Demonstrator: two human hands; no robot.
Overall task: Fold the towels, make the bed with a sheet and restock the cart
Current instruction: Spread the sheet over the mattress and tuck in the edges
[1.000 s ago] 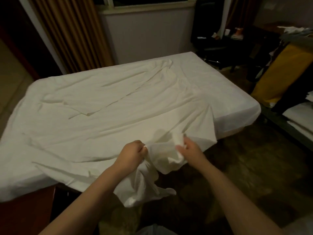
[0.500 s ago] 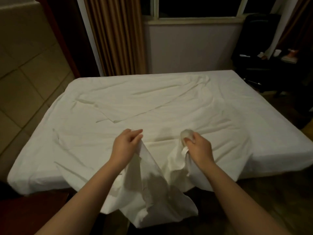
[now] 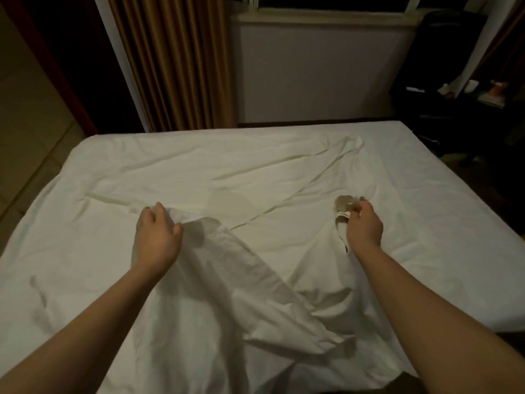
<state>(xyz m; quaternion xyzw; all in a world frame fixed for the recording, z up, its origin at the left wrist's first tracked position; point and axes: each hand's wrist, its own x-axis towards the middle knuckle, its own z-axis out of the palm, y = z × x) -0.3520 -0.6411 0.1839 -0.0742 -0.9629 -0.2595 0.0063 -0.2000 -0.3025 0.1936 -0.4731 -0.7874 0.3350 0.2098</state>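
Sheet lies rumpled across the bed. We find left hand clutching 1 fold, right hand pinching its hem.

Brown pleated curtain hangs beside window sill; dark chair far right; beige tiles left.

Sheet: plain white. Curtain, 11 o'clock: tan-brown, vertical stripes. Wall, 12 o'clock: pale grey. Tiles, 9 o'clock: beige.
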